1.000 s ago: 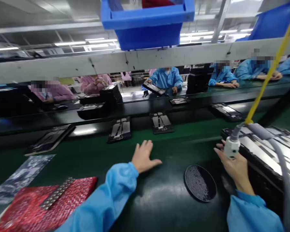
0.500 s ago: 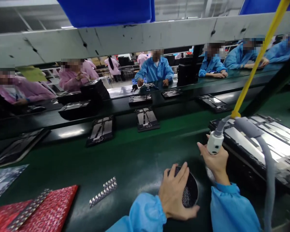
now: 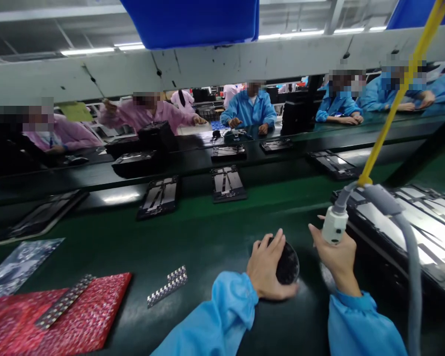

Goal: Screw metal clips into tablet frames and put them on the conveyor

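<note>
My left hand (image 3: 266, 269) is wrapped over a round black dish (image 3: 288, 264) on the dark green work surface, fingers across its far left rim and thumb along the near side. What lies inside the dish is too dark to make out. My right hand (image 3: 339, 254) is closed around a white electric screwdriver (image 3: 335, 225), held upright. A grey cable (image 3: 411, 247) and a yellow cord (image 3: 391, 104) meet at its top. Its lower part is mostly hidden by my hand. Just right of that hand lies a stack of flat black device housings with silver plates (image 3: 404, 217).
Left are a red bubble-wrap pouch (image 3: 104, 306), a silvery bag (image 3: 25, 262) and small-part strips (image 3: 166, 287). Flat device units (image 3: 228, 183) lie farther back. A white beam (image 3: 207, 64) and blue bin (image 3: 193, 22) hang overhead. Co-workers in pink and blue (image 3: 250, 111) sit opposite.
My left hand and the dish have moved slightly away from me. The right hand still grips the screwdriver. The view has shifted a little, and a co-worker in pink has spread their arms.
</note>
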The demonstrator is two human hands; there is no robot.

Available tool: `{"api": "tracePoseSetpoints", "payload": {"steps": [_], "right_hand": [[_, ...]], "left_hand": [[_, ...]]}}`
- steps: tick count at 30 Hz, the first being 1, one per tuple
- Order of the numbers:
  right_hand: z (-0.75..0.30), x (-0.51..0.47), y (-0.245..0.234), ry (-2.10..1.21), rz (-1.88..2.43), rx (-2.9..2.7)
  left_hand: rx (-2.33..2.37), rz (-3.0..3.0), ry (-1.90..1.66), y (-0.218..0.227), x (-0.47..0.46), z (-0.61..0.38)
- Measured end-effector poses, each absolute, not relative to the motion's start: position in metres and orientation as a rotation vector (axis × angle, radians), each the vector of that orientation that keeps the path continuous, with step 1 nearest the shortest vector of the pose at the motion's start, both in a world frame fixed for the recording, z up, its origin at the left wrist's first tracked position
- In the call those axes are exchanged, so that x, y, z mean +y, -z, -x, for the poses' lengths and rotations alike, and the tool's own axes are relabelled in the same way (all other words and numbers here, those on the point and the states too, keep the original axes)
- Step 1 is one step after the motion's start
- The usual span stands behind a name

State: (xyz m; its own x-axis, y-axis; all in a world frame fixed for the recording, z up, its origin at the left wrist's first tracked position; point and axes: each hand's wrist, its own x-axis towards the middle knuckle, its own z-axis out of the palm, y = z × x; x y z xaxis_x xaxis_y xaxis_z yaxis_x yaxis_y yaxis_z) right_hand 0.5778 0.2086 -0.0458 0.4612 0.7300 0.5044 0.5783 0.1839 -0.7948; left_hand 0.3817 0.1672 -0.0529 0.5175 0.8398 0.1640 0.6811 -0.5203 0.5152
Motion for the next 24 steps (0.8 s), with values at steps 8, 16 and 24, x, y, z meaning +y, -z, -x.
{"api": "tracePoseSetpoints", "payload": {"steps": [8,16,24], "right_hand": [[-0.572,0.199,0.041,-0.292,1.421,-1.209],[-0.571,0.201,0.048,-0.172,1.565,-1.142],[-0.563,0.198,0.046,-0.116,1.536,-1.189]], "left_hand": [[1.259,-2.37,-0.605,0.055,0.172,-0.377],[1.412,-2.435,-0.822,0.071,0.184,-0.378],[1.462,-2.489,-0.83,0.074,0.202,-0.38]]}}
